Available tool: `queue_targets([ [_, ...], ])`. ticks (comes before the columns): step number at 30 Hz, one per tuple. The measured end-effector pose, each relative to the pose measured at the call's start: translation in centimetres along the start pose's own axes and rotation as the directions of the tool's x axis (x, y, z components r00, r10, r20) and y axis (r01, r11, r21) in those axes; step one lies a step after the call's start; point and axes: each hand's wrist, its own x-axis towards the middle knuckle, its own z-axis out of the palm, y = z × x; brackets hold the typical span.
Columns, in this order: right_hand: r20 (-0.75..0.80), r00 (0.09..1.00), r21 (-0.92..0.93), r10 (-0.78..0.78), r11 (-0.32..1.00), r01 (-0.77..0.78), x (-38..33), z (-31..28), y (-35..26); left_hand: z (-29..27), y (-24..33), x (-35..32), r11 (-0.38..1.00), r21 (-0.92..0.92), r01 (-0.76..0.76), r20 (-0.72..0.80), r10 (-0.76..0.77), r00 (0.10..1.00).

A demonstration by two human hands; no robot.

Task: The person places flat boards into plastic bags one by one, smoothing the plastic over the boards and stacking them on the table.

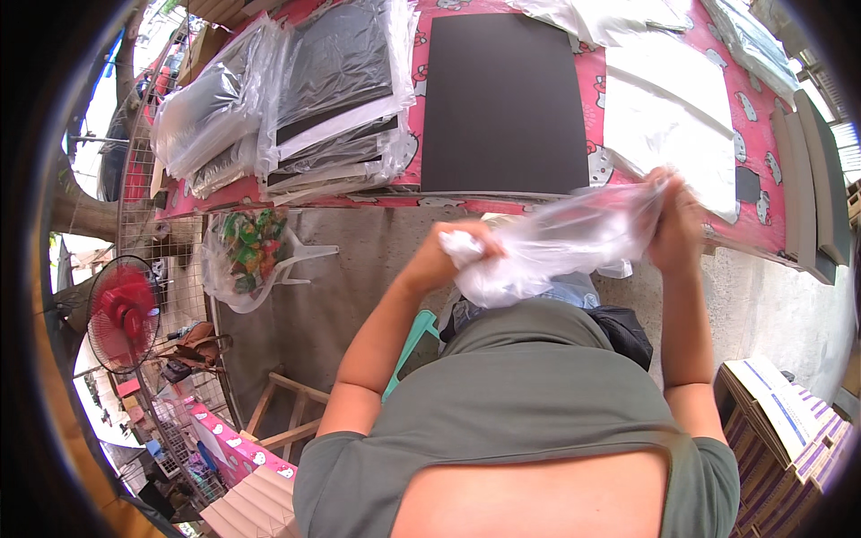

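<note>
A clear plastic bag (583,231) is stretched between my two hands, above my lap and in front of the table edge. My left hand (462,251) is closed round its bunched whitish end. At the other end my right hand (674,220) grips the bag, its fingers slightly blurred and partly hidden by the plastic. Just beyond my hands, a large black board (504,103) lies flat on the table. To its right is a pile of white plastic bags or sheets (673,117), close to my right hand.
The table has a pink patterned cover (420,54). Plastic-wrapped black boards (336,67) are stacked at its left, and grey-black panels (812,170) stand at its right end. A red fan (124,312), a hanging bag of colourful items (247,255) and cardboard boxes (776,439) surround me.
</note>
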Motion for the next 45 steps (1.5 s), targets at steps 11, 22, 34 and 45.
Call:
queue_targets([
  [11,0.168,0.613,-0.801,0.772,0.47,-0.372,-0.8,1.2,1.5,-2.6,0.2,-2.4,0.675,-0.697,-0.241,-0.052,0.288,0.956],
  [22,-0.138,0.969,0.14,0.204,0.973,-0.185,-1.1,1.6,1.9,-3.7,-0.2,-3.2,0.946,-0.024,0.322,0.353,-0.294,0.888],
  [34,0.202,0.839,-0.332,0.505,0.841,-0.427,1.1,1.2,9.5,-3.6,2.7,-8.8,0.915,-0.402,-0.013,0.036,0.03,0.999],
  [45,0.526,0.763,-0.649,0.376,0.757,0.075,6.7,15.6,18.5,2.9,6.5,-18.9,0.332,-0.513,-0.791,-0.767,0.236,0.597],
])
